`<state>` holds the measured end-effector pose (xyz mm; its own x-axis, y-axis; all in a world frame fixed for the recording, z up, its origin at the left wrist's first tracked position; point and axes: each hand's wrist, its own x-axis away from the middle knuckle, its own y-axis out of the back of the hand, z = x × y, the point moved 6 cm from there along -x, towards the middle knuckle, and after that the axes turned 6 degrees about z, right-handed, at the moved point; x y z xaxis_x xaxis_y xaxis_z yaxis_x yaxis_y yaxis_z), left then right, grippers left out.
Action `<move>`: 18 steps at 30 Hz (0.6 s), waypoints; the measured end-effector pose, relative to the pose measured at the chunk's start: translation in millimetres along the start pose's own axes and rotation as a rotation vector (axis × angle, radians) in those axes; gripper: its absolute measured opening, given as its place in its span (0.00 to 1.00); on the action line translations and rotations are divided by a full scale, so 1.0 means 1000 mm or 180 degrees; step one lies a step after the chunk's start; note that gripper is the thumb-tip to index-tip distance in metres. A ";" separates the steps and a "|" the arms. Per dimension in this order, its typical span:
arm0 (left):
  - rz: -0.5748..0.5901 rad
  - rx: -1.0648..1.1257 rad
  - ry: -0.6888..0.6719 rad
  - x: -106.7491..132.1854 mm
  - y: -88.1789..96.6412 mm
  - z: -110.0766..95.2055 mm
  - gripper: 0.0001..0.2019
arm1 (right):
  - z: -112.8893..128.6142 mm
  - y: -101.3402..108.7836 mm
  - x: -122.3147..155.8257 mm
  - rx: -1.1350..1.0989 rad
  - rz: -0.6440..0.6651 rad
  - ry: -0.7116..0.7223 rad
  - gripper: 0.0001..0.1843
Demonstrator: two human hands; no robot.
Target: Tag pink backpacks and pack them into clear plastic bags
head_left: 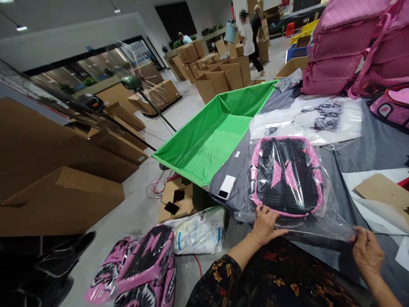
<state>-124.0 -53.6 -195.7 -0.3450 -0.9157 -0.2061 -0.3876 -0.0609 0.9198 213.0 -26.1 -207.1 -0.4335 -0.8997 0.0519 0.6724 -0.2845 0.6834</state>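
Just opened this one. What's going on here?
A person is handling a pink-and-black backpack inside a clear plastic bag, lying on a gray-covered table. The left hand is on the plastic at the backpack's near edge, while the right hand holds the bag's near right corner, pulled out to the side. More bagged backpacks lie on the floor to the left, and pink bags are stacked at the table's far right.

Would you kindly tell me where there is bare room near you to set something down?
The green cloth bin shows bare floor inside its raised sides. Right of the bagged backpack, grey cloth lies bare between flat plastic bags and white paper. The far right is crowded with stacked pink bags.
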 end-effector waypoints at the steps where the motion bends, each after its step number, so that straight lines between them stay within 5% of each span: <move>1: 0.0022 -0.0005 -0.0025 0.001 0.001 -0.001 0.27 | -0.001 0.000 0.001 -0.0020 -0.0007 0.0002 0.33; 8: 0.0331 0.0295 -0.0245 0.007 0.002 0.005 0.12 | -0.009 -0.002 0.001 -0.0106 0.0083 -0.0028 0.29; 18: 0.0480 0.0427 -0.0238 -0.020 0.004 0.018 0.13 | -0.009 0.006 0.001 -0.0189 -0.0108 0.0269 0.25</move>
<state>-134.5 -28.5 -194.2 -0.4683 -0.8781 -0.0981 -0.4353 0.1327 0.8904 221.4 -32.0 -209.4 -0.4061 -0.9132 -0.0339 0.6936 -0.3322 0.6391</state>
